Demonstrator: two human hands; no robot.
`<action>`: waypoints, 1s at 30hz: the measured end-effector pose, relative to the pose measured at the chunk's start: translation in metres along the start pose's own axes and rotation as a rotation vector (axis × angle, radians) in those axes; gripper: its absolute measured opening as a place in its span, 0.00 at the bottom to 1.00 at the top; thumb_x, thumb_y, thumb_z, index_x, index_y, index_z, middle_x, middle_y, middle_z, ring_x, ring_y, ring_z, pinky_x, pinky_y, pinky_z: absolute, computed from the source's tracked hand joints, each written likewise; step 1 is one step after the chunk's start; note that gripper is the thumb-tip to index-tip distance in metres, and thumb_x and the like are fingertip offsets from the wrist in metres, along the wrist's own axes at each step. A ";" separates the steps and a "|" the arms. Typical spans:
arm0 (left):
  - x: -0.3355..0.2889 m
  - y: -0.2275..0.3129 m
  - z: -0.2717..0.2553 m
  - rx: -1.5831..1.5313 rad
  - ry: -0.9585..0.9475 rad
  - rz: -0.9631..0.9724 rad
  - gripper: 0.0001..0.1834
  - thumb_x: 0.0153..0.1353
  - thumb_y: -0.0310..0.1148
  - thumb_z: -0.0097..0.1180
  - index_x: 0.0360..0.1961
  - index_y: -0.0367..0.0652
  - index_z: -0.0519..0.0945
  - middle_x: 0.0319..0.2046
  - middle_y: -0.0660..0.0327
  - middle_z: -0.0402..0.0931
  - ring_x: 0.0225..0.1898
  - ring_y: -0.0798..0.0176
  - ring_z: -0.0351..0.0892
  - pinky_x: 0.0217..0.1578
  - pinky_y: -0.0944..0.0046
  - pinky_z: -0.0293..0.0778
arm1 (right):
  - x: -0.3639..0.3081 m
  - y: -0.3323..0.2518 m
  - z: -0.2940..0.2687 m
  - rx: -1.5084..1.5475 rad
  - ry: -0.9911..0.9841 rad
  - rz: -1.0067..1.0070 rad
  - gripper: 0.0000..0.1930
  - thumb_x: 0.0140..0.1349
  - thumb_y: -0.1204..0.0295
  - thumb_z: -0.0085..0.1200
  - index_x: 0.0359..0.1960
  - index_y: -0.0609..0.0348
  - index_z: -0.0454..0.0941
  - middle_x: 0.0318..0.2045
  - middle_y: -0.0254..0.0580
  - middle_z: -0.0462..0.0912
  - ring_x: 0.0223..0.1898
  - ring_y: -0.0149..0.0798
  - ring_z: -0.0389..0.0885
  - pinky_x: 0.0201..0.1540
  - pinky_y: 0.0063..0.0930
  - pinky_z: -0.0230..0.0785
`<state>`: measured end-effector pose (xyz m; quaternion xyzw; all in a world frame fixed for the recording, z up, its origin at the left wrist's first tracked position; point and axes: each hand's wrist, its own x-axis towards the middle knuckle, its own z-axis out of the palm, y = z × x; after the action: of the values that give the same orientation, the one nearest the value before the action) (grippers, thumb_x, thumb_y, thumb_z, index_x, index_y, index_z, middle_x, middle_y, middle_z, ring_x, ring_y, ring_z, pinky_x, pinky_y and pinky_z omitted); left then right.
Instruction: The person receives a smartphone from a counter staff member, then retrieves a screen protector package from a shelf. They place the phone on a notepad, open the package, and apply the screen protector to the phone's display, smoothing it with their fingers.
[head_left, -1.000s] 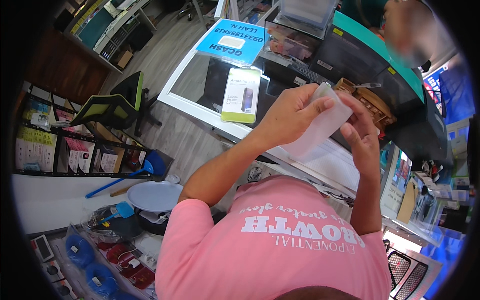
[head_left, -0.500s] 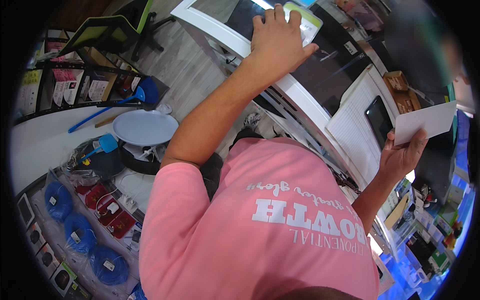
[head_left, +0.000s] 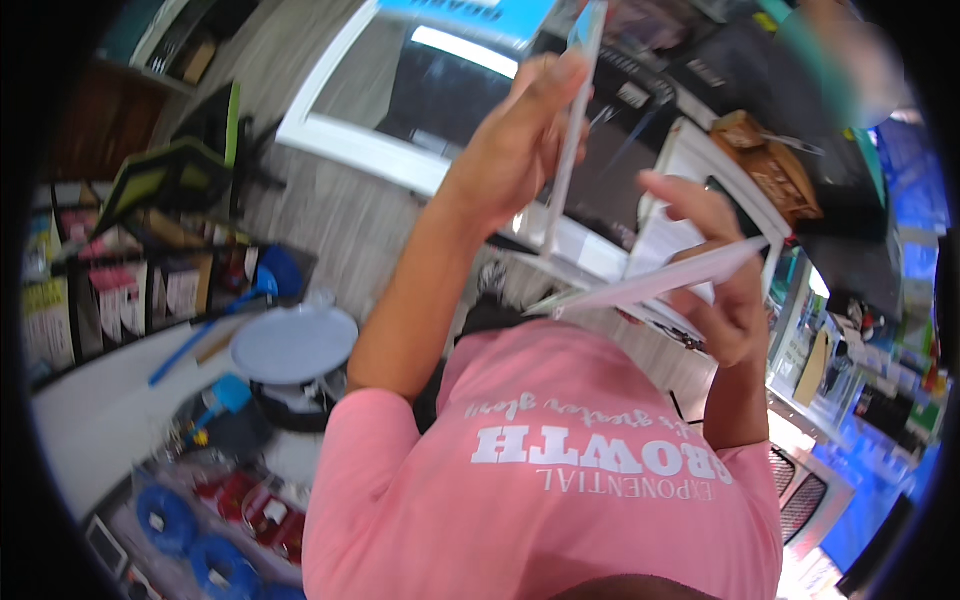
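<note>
My left hand (head_left: 505, 150) is closed on a thin flat package (head_left: 570, 150), which stands nearly upright and is seen almost edge-on above the counter. In my right hand (head_left: 735, 310) a white card (head_left: 640, 285) is held tilted, its far end reaching left toward the package's lower end. I cannot tell whether the two touch. The right index finger points away from the card, while the thumb and other fingers are around it. Motion blurs both hands.
A white-framed glass counter (head_left: 340, 85) runs beneath my hands. Brown packages (head_left: 765, 165) lie beside an open notebook (head_left: 690, 150). To the left are a pale blue round lid (head_left: 295, 345), a blue broom (head_left: 270, 280), a shelf of boxes and coils of blue cable (head_left: 165, 520).
My left hand has drawn the package closer and turned it edge-on. My right hand has brought the white card left and down toward it. The whole view has shifted.
</note>
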<state>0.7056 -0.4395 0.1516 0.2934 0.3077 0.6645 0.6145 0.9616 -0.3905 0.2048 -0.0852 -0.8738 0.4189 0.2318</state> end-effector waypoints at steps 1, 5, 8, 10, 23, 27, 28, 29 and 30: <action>-0.003 -0.001 0.010 -0.083 0.007 -0.020 0.36 0.68 0.66 0.60 0.56 0.45 0.68 0.39 0.68 0.67 0.32 0.74 0.68 0.35 0.67 0.68 | 0.017 -0.016 -0.003 -0.080 -0.098 -0.058 0.15 0.49 0.76 0.60 0.40 0.61 0.83 0.71 0.65 0.72 0.71 0.67 0.69 0.72 0.56 0.59; -0.019 -0.006 0.037 -0.036 -0.039 -0.114 0.33 0.70 0.65 0.57 0.55 0.46 0.68 0.39 0.69 0.69 0.34 0.75 0.68 0.36 0.68 0.66 | 0.021 -0.033 -0.015 -0.229 -0.210 -0.177 0.11 0.46 0.75 0.62 0.34 0.57 0.81 0.75 0.60 0.66 0.71 0.66 0.69 0.65 0.55 0.66; -0.039 -0.008 0.039 -0.065 -0.063 -0.149 0.30 0.72 0.63 0.57 0.54 0.47 0.69 0.39 0.69 0.70 0.37 0.76 0.71 0.38 0.71 0.69 | 0.016 -0.048 -0.025 -0.421 -0.313 -0.241 0.11 0.45 0.75 0.64 0.32 0.56 0.78 0.76 0.55 0.66 0.69 0.63 0.72 0.59 0.52 0.72; -0.056 -0.009 0.053 -0.001 0.046 -0.096 0.30 0.73 0.64 0.54 0.53 0.47 0.72 0.36 0.68 0.73 0.36 0.76 0.73 0.37 0.73 0.69 | 0.014 -0.058 -0.032 -0.533 -0.368 -0.310 0.12 0.44 0.75 0.64 0.32 0.56 0.77 0.76 0.50 0.67 0.67 0.59 0.75 0.55 0.48 0.75; -0.168 -0.099 0.102 -0.555 0.165 0.011 0.38 0.69 0.62 0.58 0.64 0.42 0.70 0.43 0.57 0.75 0.30 0.68 0.74 0.27 0.68 0.72 | -0.030 -0.097 -0.035 -0.409 -0.695 -0.475 0.10 0.46 0.78 0.63 0.30 0.55 0.76 0.74 0.44 0.72 0.36 0.46 0.81 0.38 0.41 0.70; -0.184 -0.096 0.114 -0.577 0.472 0.102 0.32 0.64 0.57 0.62 0.55 0.39 0.76 0.38 0.59 0.79 0.35 0.62 0.83 0.36 0.59 0.84 | -0.023 -0.085 -0.042 -0.280 -0.706 -0.230 0.11 0.60 0.73 0.58 0.44 0.61 0.80 0.52 0.51 0.84 0.37 0.52 0.85 0.42 0.44 0.75; -0.193 -0.095 0.103 -0.546 0.406 0.089 0.35 0.65 0.59 0.59 0.59 0.38 0.75 0.44 0.55 0.80 0.45 0.56 0.85 0.51 0.52 0.84 | -0.018 -0.082 -0.041 -0.268 -0.699 -0.136 0.15 0.65 0.70 0.56 0.50 0.64 0.82 0.43 0.54 0.87 0.38 0.54 0.86 0.43 0.44 0.77; -0.194 -0.096 0.098 -0.513 0.417 0.153 0.36 0.65 0.59 0.59 0.60 0.38 0.74 0.46 0.55 0.80 0.47 0.56 0.84 0.53 0.52 0.82 | -0.011 -0.083 -0.036 -0.302 -0.708 0.049 0.15 0.69 0.66 0.54 0.50 0.65 0.80 0.39 0.51 0.87 0.35 0.50 0.87 0.39 0.41 0.78; -0.194 -0.095 0.095 -0.479 0.428 0.216 0.37 0.65 0.59 0.59 0.61 0.38 0.73 0.48 0.54 0.79 0.49 0.56 0.84 0.56 0.52 0.81 | -0.004 -0.084 -0.031 -0.335 -0.712 0.235 0.16 0.73 0.63 0.52 0.50 0.66 0.79 0.35 0.49 0.86 0.32 0.45 0.87 0.36 0.38 0.78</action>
<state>0.8535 -0.6227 0.1369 0.0255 0.2320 0.8257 0.5136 0.9840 -0.4241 0.2849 -0.0703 -0.9398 0.2979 -0.1517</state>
